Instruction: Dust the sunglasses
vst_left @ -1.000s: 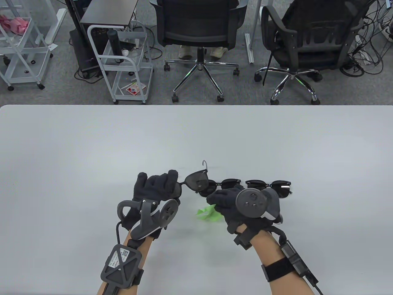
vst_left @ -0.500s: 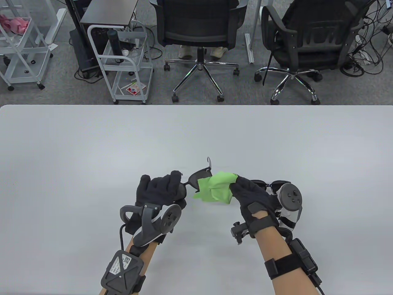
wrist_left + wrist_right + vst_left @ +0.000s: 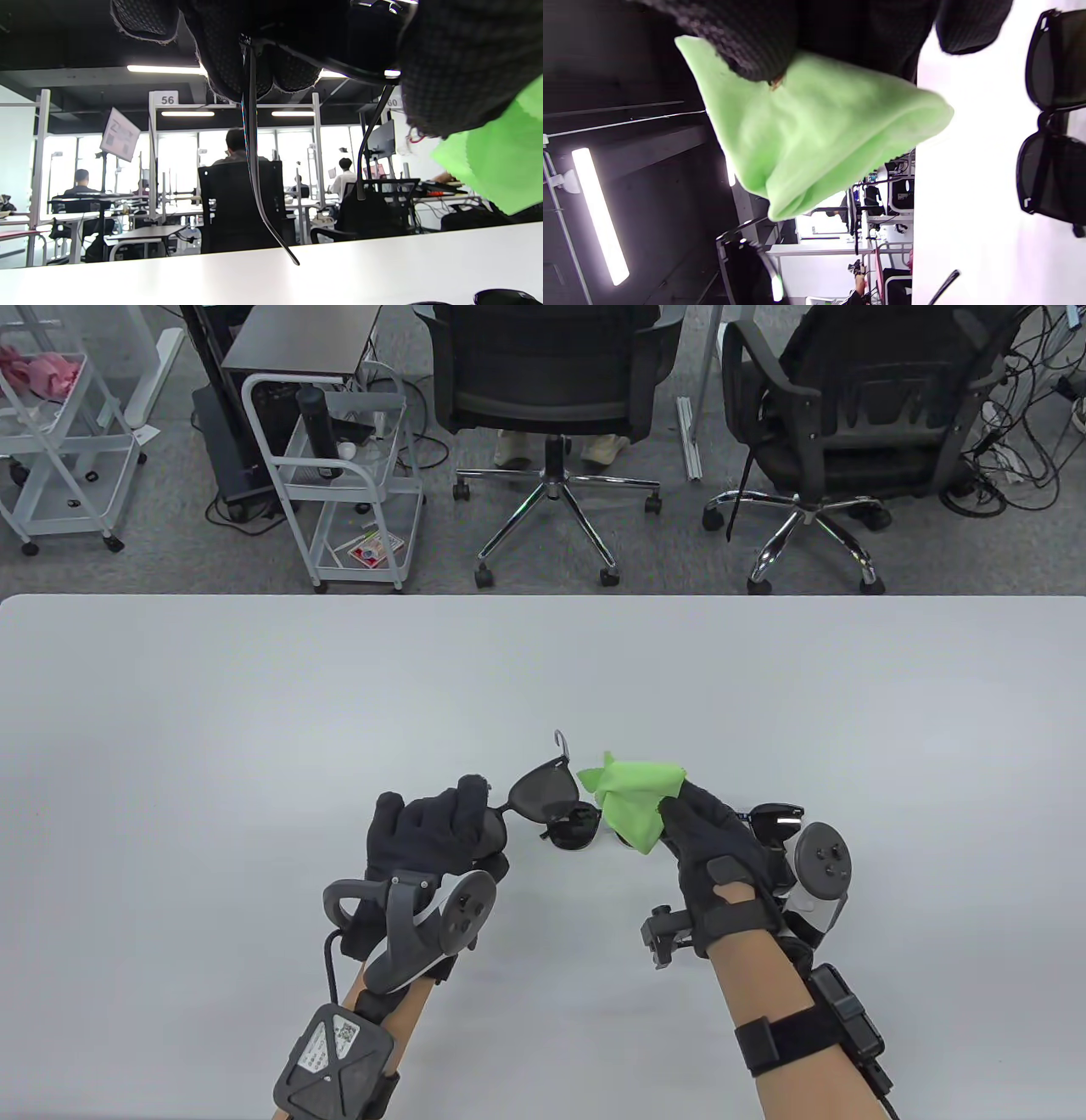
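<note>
My left hand (image 3: 454,823) grips a black pair of sunglasses (image 3: 543,796) by its left end and holds it above the table, one temple tip curling up behind. In the left wrist view the temples (image 3: 252,169) hang down below my fingers. My right hand (image 3: 691,823) pinches a bunched green cloth (image 3: 635,799) just right of the held lens. In the right wrist view the cloth (image 3: 818,140) hangs from my fingers (image 3: 755,38). Whether the cloth touches the frame is hidden.
A second pair of sunglasses (image 3: 575,836) lies on the white table (image 3: 254,712) under the cloth, and shows too in the right wrist view (image 3: 1052,127). A third pair (image 3: 776,817) lies behind my right hand. Office chairs and carts stand beyond the far edge.
My right hand lifted the green cloth off the table and turned palm up beside the held glasses. Since half a second ago the cloth slid right, uncovering the lens. The left hand barely moved.
</note>
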`<state>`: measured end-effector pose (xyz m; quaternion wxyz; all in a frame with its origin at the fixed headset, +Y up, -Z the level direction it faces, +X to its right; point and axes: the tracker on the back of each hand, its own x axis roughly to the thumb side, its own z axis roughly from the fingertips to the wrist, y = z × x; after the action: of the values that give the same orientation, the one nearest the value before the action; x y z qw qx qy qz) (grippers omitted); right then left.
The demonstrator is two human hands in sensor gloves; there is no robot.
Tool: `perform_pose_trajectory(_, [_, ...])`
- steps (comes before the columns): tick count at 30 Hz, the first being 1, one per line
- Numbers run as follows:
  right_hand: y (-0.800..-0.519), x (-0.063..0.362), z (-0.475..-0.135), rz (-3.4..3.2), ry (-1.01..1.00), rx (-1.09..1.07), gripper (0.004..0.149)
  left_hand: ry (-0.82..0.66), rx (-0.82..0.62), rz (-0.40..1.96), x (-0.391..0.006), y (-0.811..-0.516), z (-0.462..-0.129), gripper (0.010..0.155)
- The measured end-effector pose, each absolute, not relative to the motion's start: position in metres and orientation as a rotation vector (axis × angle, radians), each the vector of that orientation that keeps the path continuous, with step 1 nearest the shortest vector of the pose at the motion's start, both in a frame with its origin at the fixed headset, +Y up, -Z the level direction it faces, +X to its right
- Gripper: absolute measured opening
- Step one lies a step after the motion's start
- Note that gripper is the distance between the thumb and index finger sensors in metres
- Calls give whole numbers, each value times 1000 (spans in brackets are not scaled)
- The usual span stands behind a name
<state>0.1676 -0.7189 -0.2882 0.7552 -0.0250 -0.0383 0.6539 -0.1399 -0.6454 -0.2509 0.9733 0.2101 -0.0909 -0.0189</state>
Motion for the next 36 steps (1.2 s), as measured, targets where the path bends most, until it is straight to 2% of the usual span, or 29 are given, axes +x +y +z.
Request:
perform_pose_trajectory(5, [-716, 160, -293, 1346, -12, 103, 40, -198, 366, -136, -128, -654, -253, 92])
perform_pose_trajectory(8, [-716, 156, -293, 1368, 6, 118, 40, -211, 367, -138, -126, -656, -253, 92])
perform_pose_trajectory(12, [-716, 150, -287, 1457, -6, 26, 41, -246, 441, -94, -122, -650, -247, 92])
perform_pose_trajectory(19, [-716, 130, -288, 1429, 144, 180, 48, -301, 469, -124, -114, -651, -243, 91])
perform_pose_trajectory(22, [-716, 124, -286, 1461, 144, 200, 51, -361, 479, -175, -106, -653, -239, 91])
perform_pose_trajectory(28, [-706, 122, -280, 1523, -31, 118, 42, -394, 498, -182, -99, -654, -240, 92])
perform_pose_trajectory(31, [-701, 124, -280, 1534, -94, 141, 42, -395, 492, -149, -101, -652, -240, 93])
perform_pose_trajectory(36, [-708, 127, -286, 1456, 40, 233, 44, -450, 435, -97, -109, -651, -243, 96])
